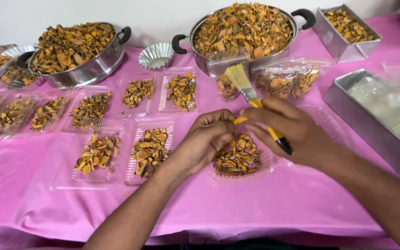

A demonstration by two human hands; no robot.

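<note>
1. Left hand (pixel 208 139): curled, fingertips pinched together at the top edge of the heap in the clear plastic tray (pixel 264 170). It meets the right hand's fingers around a small orange piece (pixel 240 120); which hand actually grips the piece cannot be told.
2. Right hand (pixel 289 132): closed around the yellow-and-black handle of a brush (pixel 251 95). The handle runs under the fingers, its black end showing below them. The pale bristles point up and away, toward the large pot.
3. Clear plastic tray: lies on the pink tablecloth (pixel 255 208) directly under both hands and holds a heap of dried orange-brown slices (pixel 237 159).
4. Filled trays (pixel 146 150): more clear trays with the same slices lie in two rows to the left of the hands, just beside one another.
5. Large pot (pixel 244 30): steel, black handles, heaped with slices, beyond the hands. A second pot (pixel 77 51) stands at far left, also full.
6. Fluted tin cup (pixel 156 55): stands between the two pots.
7. Filled plastic bags (pixel 285 81): lie in front of the large pot.
8. Steel pans: one loaf pan (pixel 343 44) with slices at top right; a larger pan (pixel 348 99) at right holds clear plastic.
</note>
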